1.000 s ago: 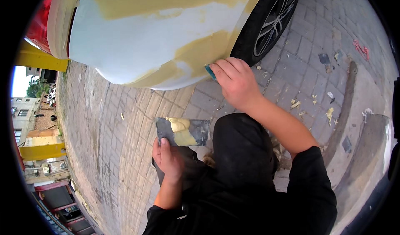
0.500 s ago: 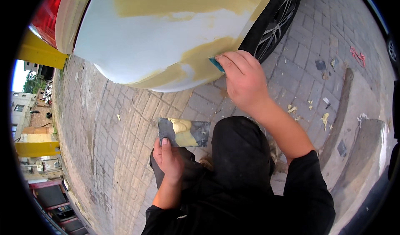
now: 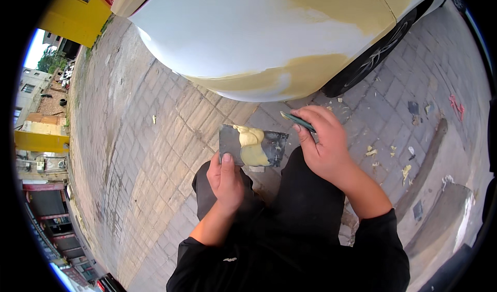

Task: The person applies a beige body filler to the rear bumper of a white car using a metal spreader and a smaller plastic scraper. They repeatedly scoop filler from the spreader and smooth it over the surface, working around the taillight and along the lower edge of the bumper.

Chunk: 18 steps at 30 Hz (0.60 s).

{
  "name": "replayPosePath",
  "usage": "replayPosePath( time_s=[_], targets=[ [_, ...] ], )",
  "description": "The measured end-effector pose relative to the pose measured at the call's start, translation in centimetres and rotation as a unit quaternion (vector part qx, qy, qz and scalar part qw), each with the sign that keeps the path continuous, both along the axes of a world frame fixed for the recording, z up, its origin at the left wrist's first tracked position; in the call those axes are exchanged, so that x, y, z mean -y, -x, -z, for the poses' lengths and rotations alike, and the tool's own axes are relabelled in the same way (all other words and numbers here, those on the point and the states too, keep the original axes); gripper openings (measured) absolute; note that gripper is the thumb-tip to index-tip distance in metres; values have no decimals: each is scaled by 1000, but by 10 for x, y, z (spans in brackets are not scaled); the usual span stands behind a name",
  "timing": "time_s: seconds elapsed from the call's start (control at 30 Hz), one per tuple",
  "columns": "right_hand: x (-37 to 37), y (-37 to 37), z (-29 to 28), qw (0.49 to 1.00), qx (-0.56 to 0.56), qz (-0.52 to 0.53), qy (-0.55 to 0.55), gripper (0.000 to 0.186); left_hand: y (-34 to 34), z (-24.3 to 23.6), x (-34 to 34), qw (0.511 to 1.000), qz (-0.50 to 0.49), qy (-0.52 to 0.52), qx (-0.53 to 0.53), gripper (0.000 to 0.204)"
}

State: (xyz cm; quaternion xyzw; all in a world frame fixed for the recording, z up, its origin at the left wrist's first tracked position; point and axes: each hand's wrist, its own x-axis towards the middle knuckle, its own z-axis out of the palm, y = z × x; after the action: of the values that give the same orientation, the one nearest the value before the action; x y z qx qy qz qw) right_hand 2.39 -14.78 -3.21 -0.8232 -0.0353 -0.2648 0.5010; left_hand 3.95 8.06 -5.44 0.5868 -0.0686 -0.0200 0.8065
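My left hand [image 3: 225,182] grips the near left edge of a dark flat mixing board [image 3: 231,140], thumb on top. A mound of pale yellow body filler [image 3: 250,136] sits on the board, with a smeared patch below it. My right hand [image 3: 327,143] pinches a thin dark green spreader [image 3: 298,120], a little right of the board and apart from it. Beyond both hands stands the white car's rear corner [image 3: 228,38], with tan filler spread over its upper panel and along the lower bumper [image 3: 310,74]. Neither hand touches the car.
The car's wheel [image 3: 375,53] stands at the right of the bumper. Grey and tan paving [image 3: 171,136] surrounds me, with yellow filler scraps [image 3: 406,173] and red string [image 3: 456,107] on the right. A concrete kerb [image 3: 440,214] lies at lower right, and yellow posts [image 3: 41,141] at left.
My right hand has drawn the spreader off the bumper, back toward the board. The board has risen slightly and shifted right in view. The view has turned, showing more of the car's side.
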Motion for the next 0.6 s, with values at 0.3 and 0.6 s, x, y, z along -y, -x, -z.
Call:
replayPosePath(
  time_s=[0.3,0.6],
  targets=[
    [-21,13,-40,994,42,-16,103,39,-5,-5,10,992,15,-83,96,35],
    [-20,17,-52,945,169,18,281,32,-8,-21,33,957,-17,-159,240,31]
  ],
)
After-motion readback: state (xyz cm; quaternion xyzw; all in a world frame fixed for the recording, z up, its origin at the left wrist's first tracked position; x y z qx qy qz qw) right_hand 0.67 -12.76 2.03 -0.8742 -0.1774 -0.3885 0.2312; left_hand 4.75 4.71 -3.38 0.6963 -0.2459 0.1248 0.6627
